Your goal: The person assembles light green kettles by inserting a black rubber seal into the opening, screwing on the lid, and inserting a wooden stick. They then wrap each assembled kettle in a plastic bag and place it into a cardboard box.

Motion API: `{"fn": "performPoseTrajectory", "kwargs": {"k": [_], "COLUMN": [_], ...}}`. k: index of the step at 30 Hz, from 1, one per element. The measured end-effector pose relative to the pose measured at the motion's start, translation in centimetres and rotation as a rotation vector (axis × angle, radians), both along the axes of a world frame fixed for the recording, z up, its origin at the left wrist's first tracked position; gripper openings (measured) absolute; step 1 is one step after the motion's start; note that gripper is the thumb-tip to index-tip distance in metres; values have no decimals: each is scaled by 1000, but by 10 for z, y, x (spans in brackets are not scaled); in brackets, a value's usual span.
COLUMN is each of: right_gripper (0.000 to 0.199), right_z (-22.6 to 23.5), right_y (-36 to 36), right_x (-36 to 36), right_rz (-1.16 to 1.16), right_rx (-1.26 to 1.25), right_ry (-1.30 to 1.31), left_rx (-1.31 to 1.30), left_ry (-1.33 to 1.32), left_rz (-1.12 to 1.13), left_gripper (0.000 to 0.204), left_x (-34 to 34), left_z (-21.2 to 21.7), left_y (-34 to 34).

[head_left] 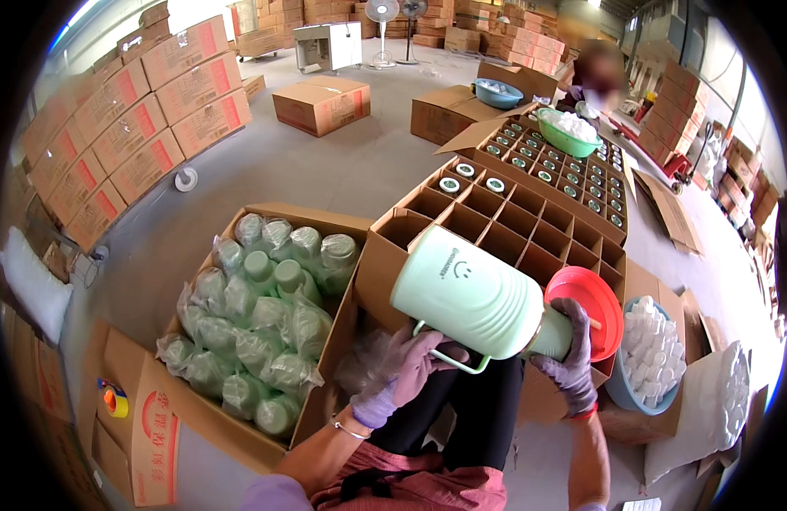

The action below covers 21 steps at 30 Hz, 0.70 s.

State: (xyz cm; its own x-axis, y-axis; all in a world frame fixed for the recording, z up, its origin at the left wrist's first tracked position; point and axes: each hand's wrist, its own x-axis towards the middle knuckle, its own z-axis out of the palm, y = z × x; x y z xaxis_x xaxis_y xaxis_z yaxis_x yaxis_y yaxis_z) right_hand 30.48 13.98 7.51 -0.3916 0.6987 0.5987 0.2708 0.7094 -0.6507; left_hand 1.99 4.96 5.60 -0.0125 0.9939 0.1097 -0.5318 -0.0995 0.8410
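Observation:
Lying tilted across my lap is a mint-green thermos flask (466, 289) with a smiley face on its side. My left hand (402, 370), in a purple glove, is closed round its looped handle (478, 364). My right hand (574, 362), also gloved, wraps the narrow green cup-like top (550, 334) at the flask's right end. Just behind that hand sits a red basin (585, 285). Beyond the flask stands a carton with cardboard dividers (508, 217), where a few white-and-green round tops (465, 170) show in the far cells.
To the left, a carton (329, 370) holds several plastic-wrapped green flasks (240, 332). A blue basin (619, 396) of white plastic pieces (649, 349) is at right. A filled divided carton (572, 175) bears a green basin (572, 136), near another person (593, 77). Stacked cartons (146, 119) stand far left.

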Motion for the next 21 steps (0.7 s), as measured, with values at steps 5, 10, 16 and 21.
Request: {"fn": "performPoseTrajectory", "kwargs": {"k": [5,10,16,21], "right_gripper": [45,44,71,94], "right_z": [-11,-37,-11,-9], "right_y": [-8,9,-7,-36], "right_x": [-25,-7,-43,-38], "right_rz": [-157,-34,65,382], "right_rx": [-306,-501,-26,-1105], "right_ry": [520,205,-435,1017], "left_rx": [-75,304,325,38], "left_ry": [-79,766,794,133], "left_rz": [-11,194,41,-79], "left_gripper": [36,54,78,28], "left_x": [23,16,-2,-15], "left_z": [17,45,83,77], "left_y": [0,21,40,55]}}
